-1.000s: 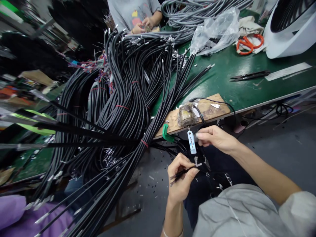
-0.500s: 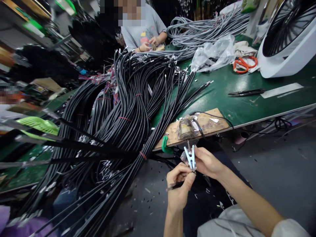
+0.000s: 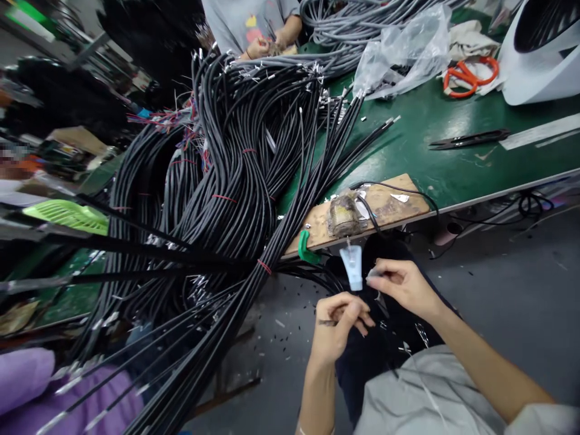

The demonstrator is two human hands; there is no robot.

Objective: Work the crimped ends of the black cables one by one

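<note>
Left hand (image 3: pixel 338 326) pinches a thin black cable (image 3: pixel 327 322); right hand (image 3: pixel 401 284) pinches something small by the blue clip (image 3: pixel 352 267) — best kept steady, close together.

The blue clip (image 3: pixel 352 267) is no longer being gripped: it is being left hanging under the wooden board (image 3: pixel 362 211), with the right hand (image 3: pixel 401 285) drawn just beside it. The left hand (image 3: pixel 338 326) is being kept lower, apart from the clip.

White fan (image 3: pixel 539 60) cut off (top-right edge).
</note>
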